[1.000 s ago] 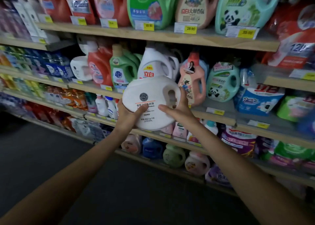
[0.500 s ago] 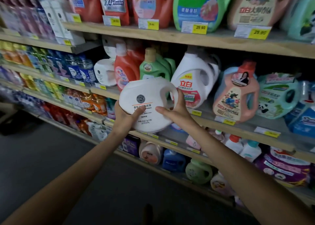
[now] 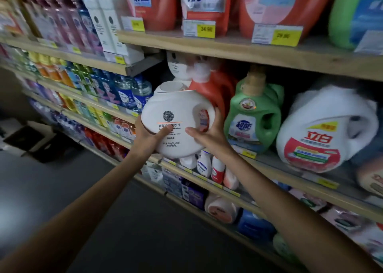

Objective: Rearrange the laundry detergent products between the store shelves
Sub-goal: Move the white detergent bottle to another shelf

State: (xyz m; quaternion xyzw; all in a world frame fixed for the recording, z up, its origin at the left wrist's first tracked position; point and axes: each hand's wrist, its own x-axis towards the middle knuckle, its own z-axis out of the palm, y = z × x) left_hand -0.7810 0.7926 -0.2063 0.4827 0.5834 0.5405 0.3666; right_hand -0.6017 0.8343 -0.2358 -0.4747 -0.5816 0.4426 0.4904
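Both my hands hold a round white detergent jug (image 3: 176,111) with a handle hole, in front of the second shelf (image 3: 290,167). My left hand (image 3: 148,137) grips its lower left side, thumb across the label. My right hand (image 3: 209,133) grips its right side by the handle, fingers curled behind. Right behind the jug stands a red-orange jug (image 3: 215,88), with another white jug (image 3: 178,65) further back. To the right on the same shelf stand a green jug (image 3: 255,115) and a large white jug with a red label (image 3: 323,132).
The top shelf (image 3: 228,47) carries big orange jugs (image 3: 275,3), a refill pouch (image 3: 203,1) and yellow price tags. Small bottles (image 3: 209,167) fill the lower shelf. Rows of colourful bottles (image 3: 83,80) run off to the left. Dark aisle floor (image 3: 103,210) lies below.
The white jug has travelled left along the shelf in both hands, from in front of the large white jug to in front of the red-orange one. My view has moved closer and left.
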